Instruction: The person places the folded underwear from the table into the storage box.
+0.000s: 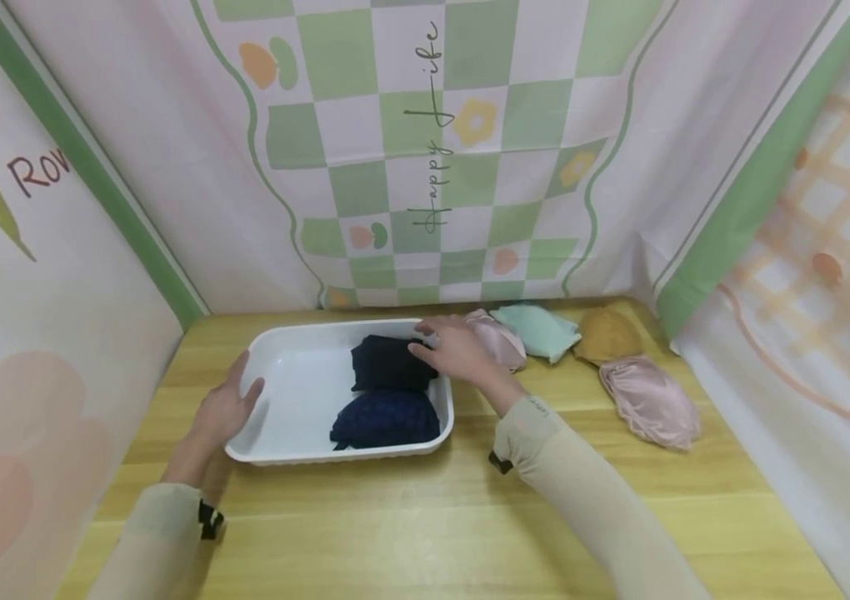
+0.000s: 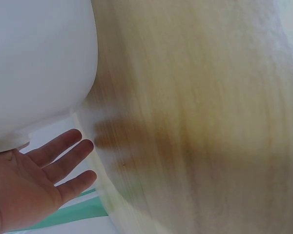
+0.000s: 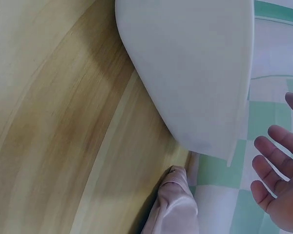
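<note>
A white rectangular tray [image 1: 286,392] stands on the table with a black folded bra [image 1: 387,363] and a navy folded bra [image 1: 387,419] in its right half. At the tray's left rim is my left hand [image 1: 224,408], thumb over the inner side and fingers outside. The left wrist view shows those fingers [image 2: 71,165] straight and apart from the tray's wall. My right hand [image 1: 458,350] hovers by the far right corner, beside the black bra. Its fingers [image 3: 276,156] are loosely spread and hold nothing.
Right of the tray lie folded cup-shaped garments: a pale pink one [image 1: 498,340], a mint one [image 1: 539,330], a mustard one [image 1: 609,335] and another pink one [image 1: 652,402]. Printed curtains [image 1: 425,167] hang behind and on both sides of the wooden table [image 1: 365,533].
</note>
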A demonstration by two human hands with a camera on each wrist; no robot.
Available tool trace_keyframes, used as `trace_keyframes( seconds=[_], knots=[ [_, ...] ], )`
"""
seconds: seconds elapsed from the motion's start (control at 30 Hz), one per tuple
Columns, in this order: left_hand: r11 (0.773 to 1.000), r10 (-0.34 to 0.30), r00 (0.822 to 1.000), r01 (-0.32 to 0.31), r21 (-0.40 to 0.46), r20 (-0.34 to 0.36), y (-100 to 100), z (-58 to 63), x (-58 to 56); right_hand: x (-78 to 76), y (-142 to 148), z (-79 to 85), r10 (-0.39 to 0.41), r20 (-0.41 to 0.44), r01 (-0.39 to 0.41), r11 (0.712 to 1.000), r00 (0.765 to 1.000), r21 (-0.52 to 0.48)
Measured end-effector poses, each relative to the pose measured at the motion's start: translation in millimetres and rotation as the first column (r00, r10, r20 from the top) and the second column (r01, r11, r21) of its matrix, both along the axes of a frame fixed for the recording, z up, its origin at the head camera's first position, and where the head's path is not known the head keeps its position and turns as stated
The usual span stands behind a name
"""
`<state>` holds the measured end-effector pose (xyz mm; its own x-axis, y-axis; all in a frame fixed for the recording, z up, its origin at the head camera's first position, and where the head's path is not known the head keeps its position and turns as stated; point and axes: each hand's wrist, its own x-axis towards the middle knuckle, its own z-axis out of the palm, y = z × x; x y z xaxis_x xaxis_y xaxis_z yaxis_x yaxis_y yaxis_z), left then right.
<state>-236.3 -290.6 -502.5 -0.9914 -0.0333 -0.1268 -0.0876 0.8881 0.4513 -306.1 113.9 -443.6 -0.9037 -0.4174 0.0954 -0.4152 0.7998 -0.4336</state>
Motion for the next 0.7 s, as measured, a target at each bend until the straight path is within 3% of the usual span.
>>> trace_keyframes(
  seconds=[0.17,0.33,0.7],
  knots=[
    [1.000,0.004,1.000,-0.004,0.003,0.003,0.3,-0.1,-0.4,3.8,7.6,2.9,-0.003,-0.011,0.002,0.996,1.000,-0.091],
    [1.000,0.002,1.000,-0.002,0.004,-0.002,0.6,0.7,-0.3,2.5,14.6,3.6,-0.015,-0.051,0.009,0.994,0.999,-0.109],
    [1.000,0.014,1.000,-0.015,0.017,0.016,1.6,-0.2,-0.7,3.4,28.5,7.8,-0.050,0.027,0.053,0.991,0.998,-0.122]
  ],
)
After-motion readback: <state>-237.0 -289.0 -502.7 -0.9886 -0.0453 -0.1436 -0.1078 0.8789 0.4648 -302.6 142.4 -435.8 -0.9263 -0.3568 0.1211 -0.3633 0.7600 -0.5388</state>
